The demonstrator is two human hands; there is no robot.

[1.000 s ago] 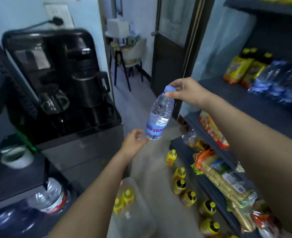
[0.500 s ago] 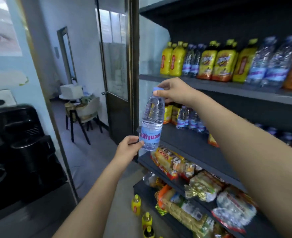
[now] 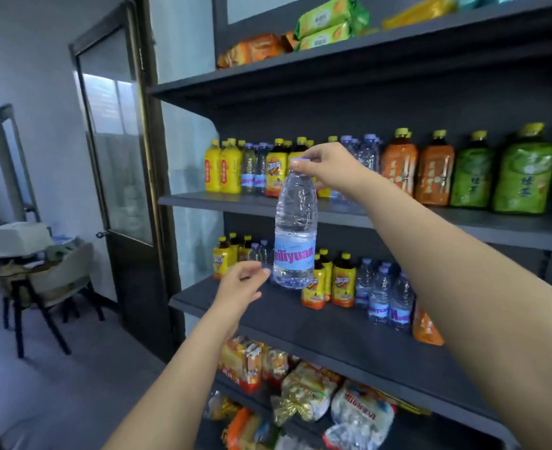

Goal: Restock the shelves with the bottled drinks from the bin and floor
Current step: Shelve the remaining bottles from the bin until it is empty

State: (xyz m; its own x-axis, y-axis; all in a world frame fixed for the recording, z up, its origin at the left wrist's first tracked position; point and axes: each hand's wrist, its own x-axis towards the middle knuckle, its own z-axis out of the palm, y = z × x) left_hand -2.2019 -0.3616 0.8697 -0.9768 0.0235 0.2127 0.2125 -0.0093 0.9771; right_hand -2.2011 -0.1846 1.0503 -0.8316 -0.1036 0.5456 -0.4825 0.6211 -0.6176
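- Fingertips of the right hand pinch the cap of a clear water bottle, which hangs upright, long axis vertical, cap up and base down.
- Left hand sits loosely curled just beside the bottle's base, fingers half open, holding nothing; whether a fingertip touches the plastic cannot be told.
- Bottle is in the air in front of the dark shelving, its base just above the lower drinks shelf.
- That shelf holds small yellow-capped tea bottles and water bottles toward its back.
- Upper drinks shelf carries a row of yellow, orange and green bottles.
- Snack packets fill the shelf below.
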